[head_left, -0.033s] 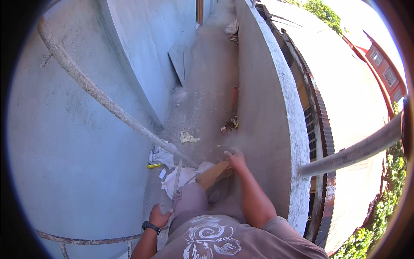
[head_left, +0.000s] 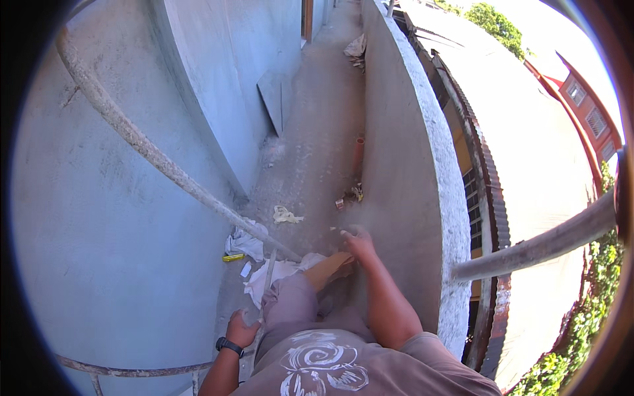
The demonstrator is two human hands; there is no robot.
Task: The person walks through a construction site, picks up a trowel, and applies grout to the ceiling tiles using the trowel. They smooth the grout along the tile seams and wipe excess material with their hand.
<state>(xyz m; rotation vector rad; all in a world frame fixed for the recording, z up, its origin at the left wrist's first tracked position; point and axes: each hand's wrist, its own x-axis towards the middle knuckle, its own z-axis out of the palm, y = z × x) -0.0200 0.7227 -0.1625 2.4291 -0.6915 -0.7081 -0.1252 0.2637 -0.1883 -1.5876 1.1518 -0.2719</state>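
My right hand [head_left: 360,244] is held out in front of me beside the low wall, its fingers curled inward. Whatever they hold, if anything, is too small to make out. A brown piece of cardboard [head_left: 326,270] shows just left of that wrist, in front of my knee; I cannot tell whether it touches the hand. Close to the fingertips is a tiny pale scrap [head_left: 332,228]. My left hand [head_left: 242,330], with a dark watch on its wrist, hangs low beside my leg. Its fingers are loosely bent and apart, near a thin metal bar [head_left: 269,274].
A thick metal pipe [head_left: 158,158] slants across on the left. Another pipe [head_left: 528,251] meets the rough-topped wall [head_left: 449,198] at right. On the dusty floor lie white sacks [head_left: 271,280], a yellow object [head_left: 234,258], a crumpled pale bag [head_left: 286,214] and an orange pipe [head_left: 358,150].
The view has shifted very slightly. Both hands keep nearly the same place and shape.
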